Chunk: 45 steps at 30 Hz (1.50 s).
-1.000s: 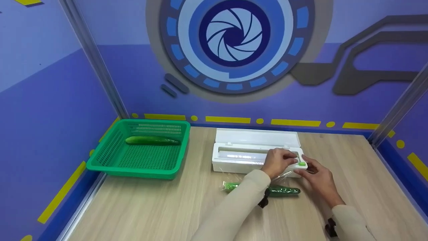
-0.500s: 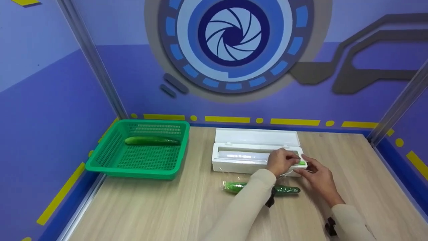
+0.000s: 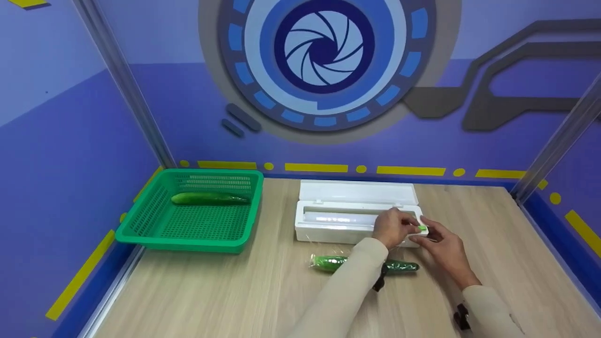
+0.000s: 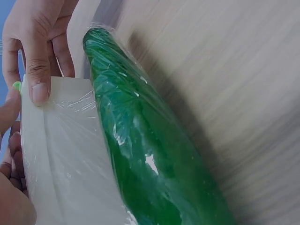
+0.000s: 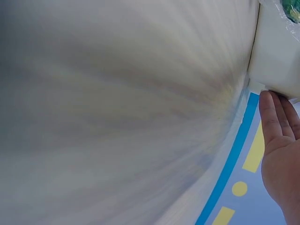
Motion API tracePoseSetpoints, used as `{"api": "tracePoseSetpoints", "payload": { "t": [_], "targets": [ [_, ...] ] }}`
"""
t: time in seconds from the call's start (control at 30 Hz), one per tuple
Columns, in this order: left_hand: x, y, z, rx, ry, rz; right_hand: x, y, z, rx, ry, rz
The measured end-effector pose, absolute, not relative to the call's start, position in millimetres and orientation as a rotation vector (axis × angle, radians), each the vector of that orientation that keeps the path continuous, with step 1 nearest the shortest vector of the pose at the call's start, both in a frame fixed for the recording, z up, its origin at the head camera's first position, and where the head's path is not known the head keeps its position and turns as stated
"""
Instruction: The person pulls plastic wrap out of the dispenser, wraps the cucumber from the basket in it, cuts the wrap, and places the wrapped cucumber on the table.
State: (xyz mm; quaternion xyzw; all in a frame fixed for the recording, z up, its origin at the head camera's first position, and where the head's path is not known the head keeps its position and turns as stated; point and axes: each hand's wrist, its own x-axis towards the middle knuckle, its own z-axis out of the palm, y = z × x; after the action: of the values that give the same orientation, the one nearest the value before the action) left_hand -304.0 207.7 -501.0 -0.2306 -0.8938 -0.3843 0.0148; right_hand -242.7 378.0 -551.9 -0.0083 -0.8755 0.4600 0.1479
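Note:
A white cling film dispenser box [image 3: 324, 234] stands with its lid raised, a roll of film [image 3: 340, 218] inside. My left hand [image 3: 390, 227] is over its right end, thumb and finger at the small green slide cutter [image 3: 422, 228]. With thumb on the front and fingers at the end, my right hand [image 3: 446, 249] grips the box's right corner; the right wrist view shows this hand [image 5: 283, 154] from below. A cucumber [image 4: 140, 126] in clear film lies before the box, partly hidden by my left sleeve in the head view. Film stretches from box to cucumber.
At the left stands a green plastic basket [image 3: 202, 244] with another cucumber [image 3: 206, 198] lying in it, seemingly part-wrapped. Purple walls [image 3: 188, 112] enclose the wooden table [image 3: 211, 291] at the back and sides.
My left hand has moved slightly right along the box, its fingers coming onto the green slide cutter. My right hand keeps its grip on the corner. The head view has shifted a little.

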Motion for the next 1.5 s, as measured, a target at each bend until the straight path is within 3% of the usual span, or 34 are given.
{"api": "tracePoseSetpoints", "payload": {
  "t": [0.6,1.07,1.5],
  "targets": [
    [-303.5,203.7,-504.0,-0.792,-2.760,-1.025,-242.4,375.5,-554.9,0.003,-2.482,1.308],
    [-296.0,203.4,-495.5,-0.894,-2.626,-0.159,-242.8,375.8,-551.9,-0.025,-2.507,1.257],
    [-304.5,153.0,-491.5,-1.022,-2.618,-0.326,-241.9,374.0,-550.0,-0.079,-2.561,1.254]
  ]
}}
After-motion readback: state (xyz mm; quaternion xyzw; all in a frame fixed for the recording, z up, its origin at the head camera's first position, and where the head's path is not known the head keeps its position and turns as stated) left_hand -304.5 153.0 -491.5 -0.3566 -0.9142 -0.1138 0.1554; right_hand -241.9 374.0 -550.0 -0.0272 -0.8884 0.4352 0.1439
